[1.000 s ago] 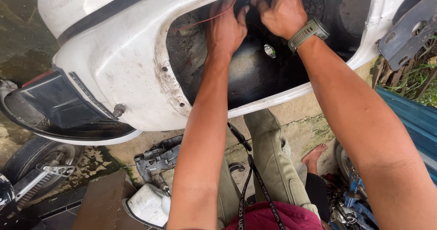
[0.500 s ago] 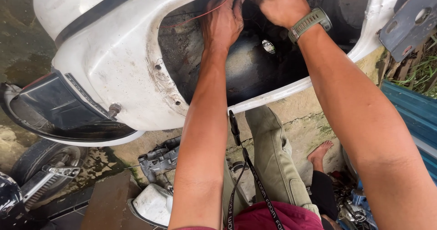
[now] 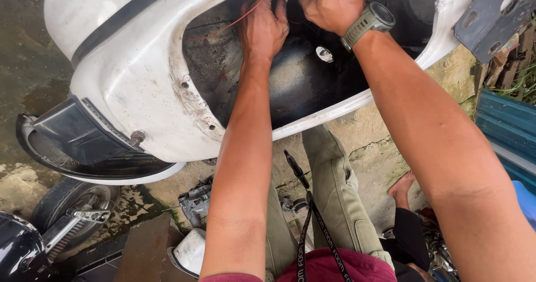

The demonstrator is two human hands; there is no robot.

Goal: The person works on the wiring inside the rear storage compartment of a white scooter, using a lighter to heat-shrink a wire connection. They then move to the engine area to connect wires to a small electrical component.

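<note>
At the far left, low down, a black wheel [image 3: 67, 204] with a metal footpeg [image 3: 89, 215] sits on the wet concrete floor [image 3: 22, 47], and just right of it lie a brown board [image 3: 142, 248] and a small grey engine part [image 3: 195, 201]. Above them hangs a white scooter body shell [image 3: 139, 86], tilted, with a dark tail-light lens [image 3: 78, 134] at its lower left end and a black trim stripe along its side. The shell's underside is open like a bowl, a dirty black cavity [image 3: 301, 86] with a small bright fitting [image 3: 324, 53] on its far wall and a thin red wire [image 3: 234, 22] running along the upper left rim. Both forearms reach up into this cavity and hide much of its inside. The left hand [image 3: 265, 28] is curled, its grip nearly closed, fingertips at the red wire where it meets the top of the cavity; whether it truly pinches the wire I cannot tell. Just beside it, touching or almost so, the right hand [image 3: 329, 3] is also curled tight around something small and dark that the fingers hide; a green watch [image 3: 368, 22] sits on that wrist. Below the arms are olive trousers [image 3: 335, 192], a black lanyard [image 3: 312, 220] and a bare foot [image 3: 402, 184]. At the far right stand a grey metal bracket [image 3: 494, 17] and blue corrugated sheet [image 3: 511, 125].
</note>
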